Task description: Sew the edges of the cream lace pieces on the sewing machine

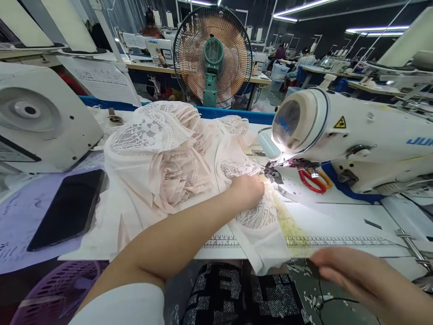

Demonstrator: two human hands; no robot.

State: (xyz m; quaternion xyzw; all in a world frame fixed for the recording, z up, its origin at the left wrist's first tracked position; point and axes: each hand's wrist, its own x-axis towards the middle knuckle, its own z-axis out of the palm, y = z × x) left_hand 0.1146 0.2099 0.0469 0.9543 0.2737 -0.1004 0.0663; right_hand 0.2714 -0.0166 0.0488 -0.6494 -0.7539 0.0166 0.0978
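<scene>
Head view, from the far left: black phone [67, 208], flat, glossy and hard-edged, lying on a lilac paper sheet [20, 216] at the left of the desk [338, 216]. Next over, a heaped pale-pink lace garment [162, 167]: soft, thin, sheer in places, with openwork scallops and a gathered, ruffled middle, slumping in loose folds and trailing over the near desk edge. Likely to snag and stretch, so best handled with flat fingertips, never tugged. Further right, left hand [248, 189] curled, knuckles up and fingertips down on the lace, just beside the presser foot [272, 175]; pinching or merely pressing, cannot tell. Worth keeping those fingertips to the side of the needle line, spreading the layer smooth and letting the feed draw the cloth rather than pushing it. Wise also to take the heap's weight off the seam, to avoid drag and a skewed stitch. Beyond the foot, scissors [313, 179] with smooth red and orange plastic loops, lying on the machine bed; behind them the white sewing machine [355, 135], hard enamel, rounded head, lamp lit over the foot. Along the near desk edge, a printed ruler strip [338, 241], handy for checking a hem. Lowest right, right hand [355, 275], blurred, open with fingers straight and together, tips at the garment's hanging corner, clasping nothing visibly. Better kept light there, steering the edge straight toward the foot
</scene>
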